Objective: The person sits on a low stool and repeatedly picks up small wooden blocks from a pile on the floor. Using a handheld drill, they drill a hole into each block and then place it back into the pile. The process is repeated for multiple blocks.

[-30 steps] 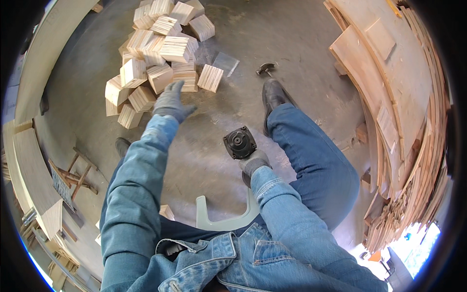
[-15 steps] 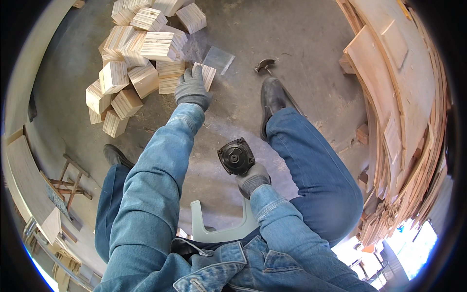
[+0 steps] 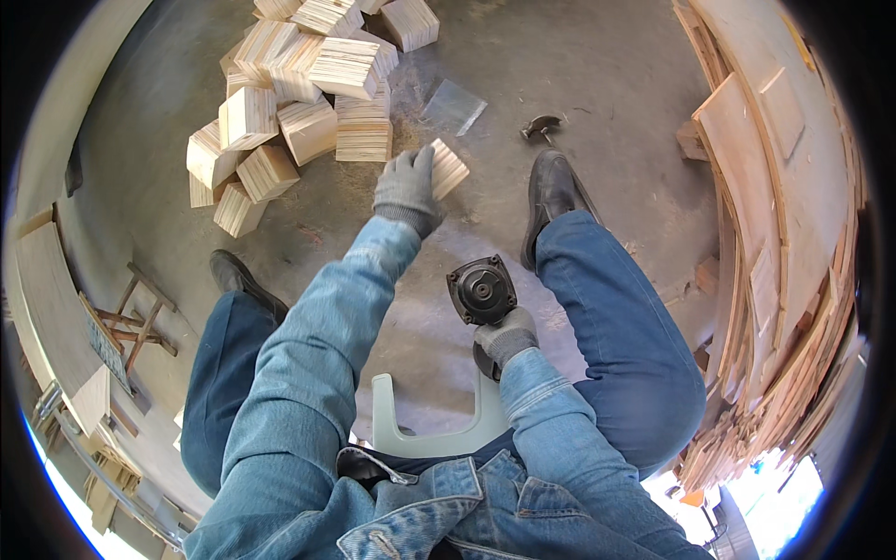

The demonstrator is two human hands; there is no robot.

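Observation:
My left hand (image 3: pixel 407 191), in a grey work glove, grips a small layered wooden block (image 3: pixel 450 170) by its left side, above the floor in front of me. Its fingers wrap over the block and hide part of it. Lower and to the right, my gloved right hand (image 3: pixel 507 336) is closed round a power tool. The tool's black, squarish head (image 3: pixel 482 290), with a screw lug at each corner and a round centre, faces up. Its body is mostly hidden under the glove, so the exact kind cannot be told. Beyond my left hand lies a heap of similar plywood blocks (image 3: pixel 364 129).
A hammer (image 3: pixel 541 125) lies beyond my right shoe, near a clear plastic sheet (image 3: pixel 455 106). Stacked boards and plywood offcuts (image 3: pixel 747 187) line the right side. A pale green stool (image 3: pixel 439 444) is under me; a small wooden stand (image 3: pixel 135 322) is at left.
My left hand has drawn the block away from the heap, toward me and to the right, tilting it. My right hand still holds the tool. The view has shifted slightly.

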